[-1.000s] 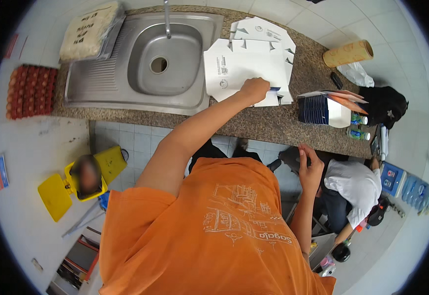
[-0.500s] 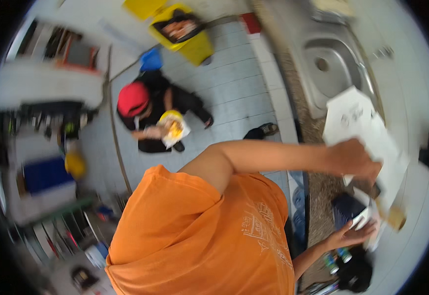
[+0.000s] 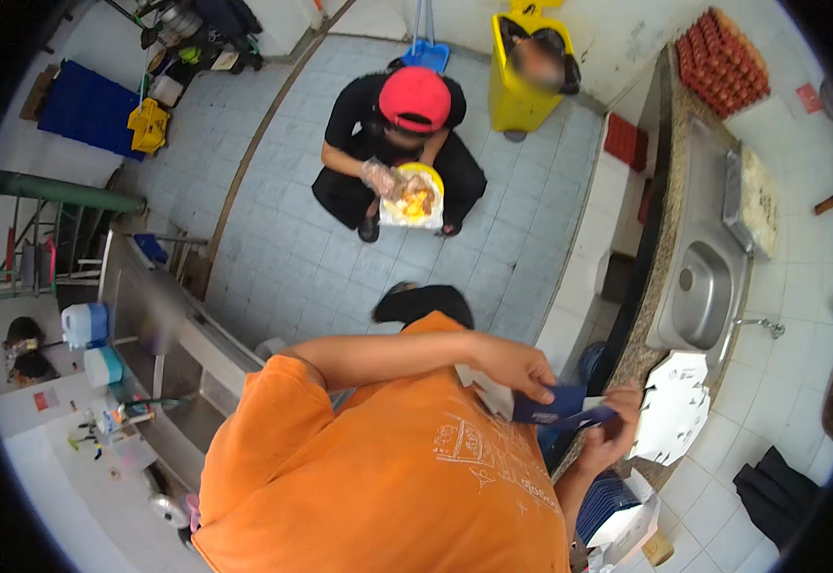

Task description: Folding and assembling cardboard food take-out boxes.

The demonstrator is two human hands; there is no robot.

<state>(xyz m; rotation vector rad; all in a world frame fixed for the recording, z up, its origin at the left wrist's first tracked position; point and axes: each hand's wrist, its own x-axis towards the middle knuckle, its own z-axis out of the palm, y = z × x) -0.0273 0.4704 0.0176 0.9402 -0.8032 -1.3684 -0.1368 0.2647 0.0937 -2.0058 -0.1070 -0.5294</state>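
Observation:
In front of my orange shirt, both hands hold a dark blue folded carton (image 3: 552,405) with a pale inner side. My left hand (image 3: 517,367) grips its left end from above, thumb and fingers pinching the card. At the other end my right hand (image 3: 614,420) has its fingers curled round a blue flap, beside the pale part. Below my right wrist, a stack of similar dark blue cartons (image 3: 606,506) sits in an opened white box (image 3: 638,520). A white cut-out card box (image 3: 672,406) with notched edges lies beyond my right hand on the counter.
A granite counter with a steel sink (image 3: 698,291) runs along the right; red egg trays (image 3: 722,62) are stacked at its far end. A person in a red cap (image 3: 415,100) squats on the tiles, holding a yellow bowl (image 3: 423,177). A yellow bin (image 3: 522,91) stands behind.
My left hand has come back from over the white card box, and my right hand has left the stack. Both now hold a blue carton by my chest. The view has turned.

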